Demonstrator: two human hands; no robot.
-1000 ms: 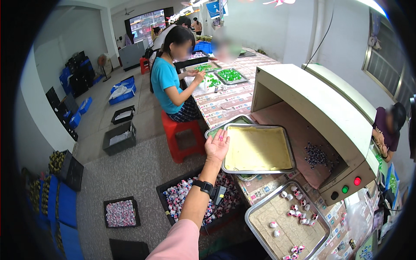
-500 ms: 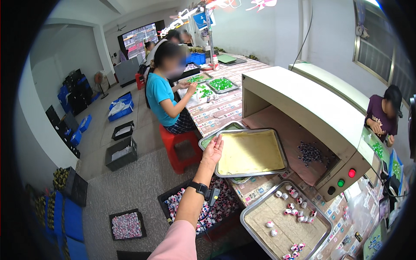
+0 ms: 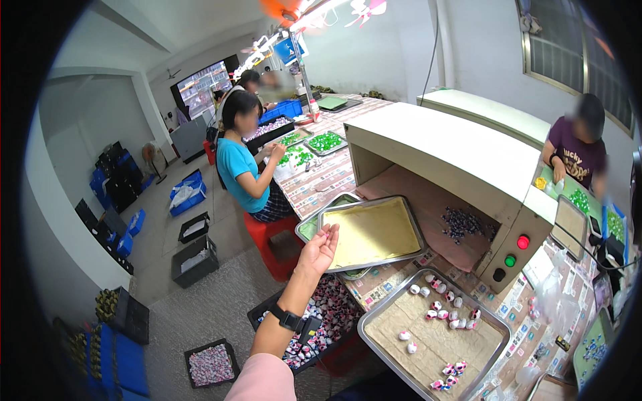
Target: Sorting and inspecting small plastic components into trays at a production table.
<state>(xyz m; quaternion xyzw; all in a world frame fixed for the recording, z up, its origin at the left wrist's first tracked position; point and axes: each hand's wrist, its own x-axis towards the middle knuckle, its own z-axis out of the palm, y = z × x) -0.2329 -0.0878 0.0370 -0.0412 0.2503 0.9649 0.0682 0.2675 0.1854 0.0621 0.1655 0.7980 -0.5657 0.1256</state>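
My left hand (image 3: 317,250), palm up with its fingers curled in, is over the left edge of a metal tray (image 3: 368,234) with a yellow lining. Something small and pinkish seems to show at the fingertips, too small to name. Beneath that tray lies another metal tray (image 3: 305,229) with a green lining. Closer to me a larger metal tray (image 3: 384,313), lined with brown paper, bears several small white balls with pink and dark marks (image 3: 438,313). My right hand does not show.
A cream box-shaped machine (image 3: 441,147) with an open tunnel holds small dark blue pieces (image 3: 465,224). Below the table stands a black crate (image 3: 257,313) of multicoloured pieces, beside a red stool (image 3: 271,244). A person in blue (image 3: 234,167) and one in purple (image 3: 578,157) work at the table.
The whole view has shifted and tilted. My left hand's fingers, straighter before, are now more curled, and the hand sits slightly lower against the yellow-lined tray. The person in purple has moved their arms.
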